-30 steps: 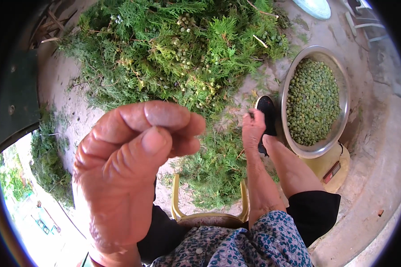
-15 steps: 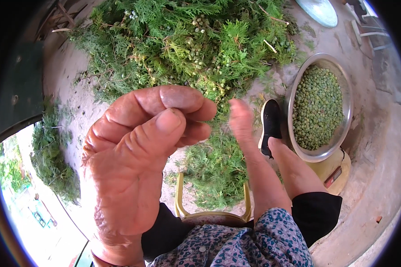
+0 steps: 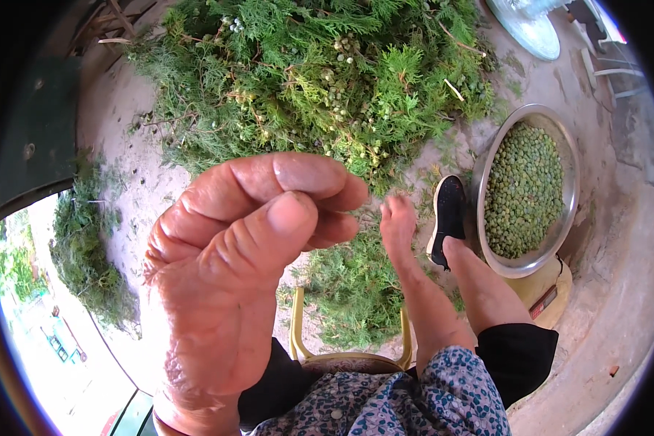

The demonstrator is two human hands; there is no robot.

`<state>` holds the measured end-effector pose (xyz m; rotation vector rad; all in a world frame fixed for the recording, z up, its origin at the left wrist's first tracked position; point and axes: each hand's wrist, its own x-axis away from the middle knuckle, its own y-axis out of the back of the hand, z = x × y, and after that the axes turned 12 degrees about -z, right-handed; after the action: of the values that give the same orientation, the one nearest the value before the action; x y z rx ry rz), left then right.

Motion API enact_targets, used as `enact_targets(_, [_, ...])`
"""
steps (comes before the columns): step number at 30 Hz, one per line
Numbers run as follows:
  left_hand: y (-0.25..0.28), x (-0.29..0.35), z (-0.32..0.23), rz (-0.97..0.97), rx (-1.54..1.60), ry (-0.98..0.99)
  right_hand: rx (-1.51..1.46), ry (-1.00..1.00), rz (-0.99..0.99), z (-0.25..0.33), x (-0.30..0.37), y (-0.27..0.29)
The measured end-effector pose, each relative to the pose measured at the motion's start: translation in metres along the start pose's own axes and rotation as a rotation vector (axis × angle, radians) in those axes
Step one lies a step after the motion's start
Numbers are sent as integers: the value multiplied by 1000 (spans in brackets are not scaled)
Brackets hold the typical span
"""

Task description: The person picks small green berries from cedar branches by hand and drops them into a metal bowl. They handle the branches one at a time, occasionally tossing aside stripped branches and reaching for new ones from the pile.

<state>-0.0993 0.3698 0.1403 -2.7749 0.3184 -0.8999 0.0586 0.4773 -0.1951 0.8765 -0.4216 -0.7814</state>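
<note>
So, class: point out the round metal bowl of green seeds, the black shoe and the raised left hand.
Round metal bowl of green seeds [image 3: 564,156]: head view, bare right rim.
Black shoe [image 3: 447,214]: head view, upper.
Left hand [image 3: 229,258]: head view, thumb base.

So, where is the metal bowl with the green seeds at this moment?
In the head view, the metal bowl sits on the ground at the person's right, just beyond the black shoe and right of the pile of green branches.

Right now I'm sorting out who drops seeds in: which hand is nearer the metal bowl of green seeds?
Right. The right hand reaches down over the cuttings, just left of the black shoe beside the metal bowl. The left hand is raised, farther left.
</note>
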Motion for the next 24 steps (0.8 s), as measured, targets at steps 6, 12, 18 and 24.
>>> enact_targets(6, [-2,-6,1,-26,31,19,51,-152,-77,30,-84,-27])
enact_targets(12, [4,-8,-10,-52,107,-9,-248,-263,-47,45,-92,-12])
enact_targets(18, [8,-10,-15,-47,128,-57,-751,-635,205,80,-100,36])
enact_targets(24, [19,-20,-14,49,199,-31,-321,33,-91,73,-138,56])
